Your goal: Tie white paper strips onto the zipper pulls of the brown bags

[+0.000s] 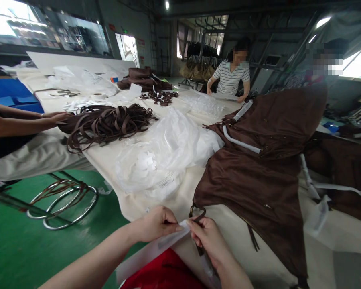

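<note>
At the table's near edge, my left hand pinches a strip of white translucent wrapping between thumb and fingers. My right hand is closed beside it, gripping the strip's upper end together with a thin brown strap. The strap meets a metal clasp at the lower left corner of a brown bag, which lies flat on the table to the right. Part of the wrapping hangs below my right hand. My fingertips nearly touch each other.
Crumpled clear plastic lies ahead on the cream table. Brown straps are bundled at left, held by another person's hands. More brown bags are piled at right. A person in a striped shirt works across the table. Metal-ringed stool lower left.
</note>
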Action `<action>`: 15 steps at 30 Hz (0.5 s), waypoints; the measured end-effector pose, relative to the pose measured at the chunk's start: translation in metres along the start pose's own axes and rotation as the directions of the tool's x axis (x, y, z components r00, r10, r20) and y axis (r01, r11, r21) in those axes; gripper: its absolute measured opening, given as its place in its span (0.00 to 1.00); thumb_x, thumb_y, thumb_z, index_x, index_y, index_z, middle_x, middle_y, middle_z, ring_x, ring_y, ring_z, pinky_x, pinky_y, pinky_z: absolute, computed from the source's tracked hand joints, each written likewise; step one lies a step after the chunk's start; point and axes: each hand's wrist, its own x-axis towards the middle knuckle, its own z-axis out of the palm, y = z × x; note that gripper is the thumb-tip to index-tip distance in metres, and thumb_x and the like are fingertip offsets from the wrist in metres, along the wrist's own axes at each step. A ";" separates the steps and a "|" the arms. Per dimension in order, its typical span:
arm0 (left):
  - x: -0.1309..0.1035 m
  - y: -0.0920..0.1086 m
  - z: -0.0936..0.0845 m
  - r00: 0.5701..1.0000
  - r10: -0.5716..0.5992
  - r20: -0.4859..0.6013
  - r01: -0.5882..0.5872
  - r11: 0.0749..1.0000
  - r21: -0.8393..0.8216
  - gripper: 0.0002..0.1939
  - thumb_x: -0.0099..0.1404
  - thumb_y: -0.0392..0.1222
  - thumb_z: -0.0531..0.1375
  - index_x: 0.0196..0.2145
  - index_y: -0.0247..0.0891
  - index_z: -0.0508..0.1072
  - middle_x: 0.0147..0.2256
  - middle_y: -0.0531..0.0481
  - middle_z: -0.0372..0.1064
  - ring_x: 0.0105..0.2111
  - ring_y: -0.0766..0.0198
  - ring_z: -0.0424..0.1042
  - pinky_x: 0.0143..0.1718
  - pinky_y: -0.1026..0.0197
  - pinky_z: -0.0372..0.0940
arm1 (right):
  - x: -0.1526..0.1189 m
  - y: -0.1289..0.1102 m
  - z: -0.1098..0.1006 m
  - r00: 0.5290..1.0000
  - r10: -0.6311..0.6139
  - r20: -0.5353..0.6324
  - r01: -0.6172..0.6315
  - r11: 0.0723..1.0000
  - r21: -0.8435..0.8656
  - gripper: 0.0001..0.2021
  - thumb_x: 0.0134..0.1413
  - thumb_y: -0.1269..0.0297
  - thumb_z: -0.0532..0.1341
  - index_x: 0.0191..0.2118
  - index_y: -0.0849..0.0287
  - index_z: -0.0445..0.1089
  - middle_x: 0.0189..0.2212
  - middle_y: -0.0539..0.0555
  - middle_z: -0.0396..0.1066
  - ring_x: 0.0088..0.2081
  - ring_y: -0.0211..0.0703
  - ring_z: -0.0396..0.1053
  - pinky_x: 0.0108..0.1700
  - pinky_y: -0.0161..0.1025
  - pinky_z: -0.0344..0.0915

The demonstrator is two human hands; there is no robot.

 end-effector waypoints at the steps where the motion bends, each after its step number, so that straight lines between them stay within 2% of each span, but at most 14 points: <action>1: 0.001 0.000 -0.001 1.000 0.001 -0.017 -0.001 1.000 0.021 0.26 0.64 0.54 0.53 0.16 0.35 0.56 0.19 0.58 0.40 0.20 0.72 0.42 0.21 0.65 0.42 | 0.000 -0.001 -0.001 1.000 0.005 -0.007 -0.004 1.000 0.013 0.21 0.44 0.46 0.65 0.31 0.63 0.69 0.16 0.45 0.61 0.14 0.27 0.51 0.16 0.30 0.42; 5: 0.005 0.005 -0.004 0.999 -0.031 -0.039 0.034 0.996 0.084 0.24 0.63 0.52 0.54 0.16 0.35 0.58 0.19 0.57 0.40 0.20 0.72 0.41 0.20 0.65 0.42 | 0.000 -0.008 -0.008 0.982 0.043 -0.184 -0.001 0.975 0.222 0.23 0.44 0.43 0.64 0.34 0.61 0.69 0.17 0.45 0.63 0.15 0.29 0.55 0.16 0.29 0.45; 7: 0.009 0.009 -0.003 0.996 -0.070 -0.052 0.075 0.991 0.110 0.23 0.62 0.52 0.54 0.16 0.35 0.59 0.19 0.57 0.40 0.20 0.72 0.41 0.20 0.65 0.41 | 0.000 -0.009 -0.011 0.967 0.060 -0.246 0.005 0.966 0.257 0.23 0.41 0.44 0.66 0.32 0.61 0.68 0.17 0.46 0.64 0.16 0.29 0.57 0.17 0.29 0.48; 10: 0.013 0.014 0.001 0.990 -0.110 -0.083 0.121 0.982 0.147 0.23 0.62 0.52 0.53 0.16 0.35 0.60 0.19 0.57 0.41 0.20 0.72 0.43 0.20 0.65 0.41 | 0.002 -0.005 -0.011 0.980 0.028 -0.195 0.005 0.985 0.170 0.22 0.40 0.46 0.67 0.31 0.62 0.67 0.19 0.48 0.67 0.18 0.31 0.61 0.18 0.29 0.51; 13: 0.017 0.015 0.005 0.988 -0.127 -0.089 0.141 0.975 0.174 0.23 0.62 0.53 0.52 0.16 0.35 0.63 0.18 0.57 0.45 0.20 0.71 0.45 0.20 0.65 0.43 | 0.003 0.001 -0.010 0.996 -0.005 -0.091 0.011 0.997 0.072 0.21 0.42 0.46 0.66 0.29 0.61 0.65 0.17 0.47 0.66 0.16 0.30 0.59 0.17 0.29 0.49; 15: 0.018 0.014 0.006 0.986 -0.130 -0.107 0.149 0.969 0.196 0.23 0.62 0.53 0.53 0.17 0.35 0.66 0.17 0.57 0.49 0.20 0.71 0.48 0.22 0.66 0.45 | 0.001 0.001 -0.010 0.996 0.000 -0.092 0.005 0.998 0.056 0.21 0.44 0.44 0.64 0.29 0.60 0.64 0.16 0.45 0.64 0.15 0.30 0.58 0.16 0.29 0.47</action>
